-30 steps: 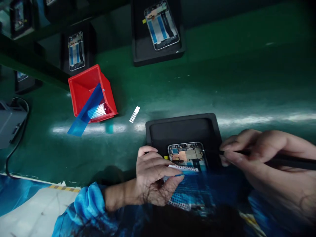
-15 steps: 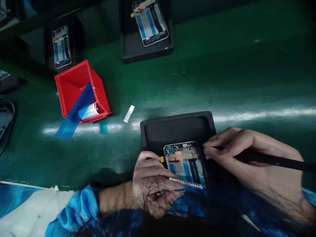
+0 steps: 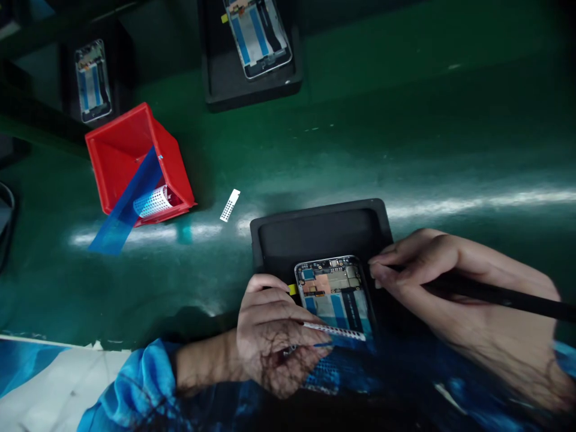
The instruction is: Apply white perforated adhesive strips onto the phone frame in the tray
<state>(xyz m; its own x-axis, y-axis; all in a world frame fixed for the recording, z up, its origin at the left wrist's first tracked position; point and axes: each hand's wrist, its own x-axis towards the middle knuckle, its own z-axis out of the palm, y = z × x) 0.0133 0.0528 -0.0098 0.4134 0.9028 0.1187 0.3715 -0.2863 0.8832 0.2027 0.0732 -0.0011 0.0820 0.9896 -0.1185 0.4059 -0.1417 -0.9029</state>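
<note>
An opened phone (image 3: 328, 282) with its circuit board bare lies in a black tray (image 3: 317, 236) in front of me. My left hand (image 3: 274, 336) rests at the phone's left edge, its fingers closed on a white sticker strip with dark dots (image 3: 337, 331) that reaches over the lower part of the phone. My right hand (image 3: 445, 276) is pinched around a slim black tool (image 3: 508, 298), with its fingertips beside the phone's upper right corner. The tool's tip is hidden by the fingers. A yellow tab (image 3: 292, 290) sticks out at the phone's left side.
A red bin (image 3: 177, 165) at the left holds a rolled dotted sheet (image 3: 153, 202) and blue film (image 3: 123, 207). Another dotted strip (image 3: 230, 205) lies on the green table (image 3: 432, 132). Two more opened phones, one left (image 3: 93, 84), one centre (image 3: 260, 39), sit at the back.
The whole view has shifted slightly, so the bin, the loose strip and the back phones appear farther left. Both hands keep the same grip and nearly the same place by the phone.
</note>
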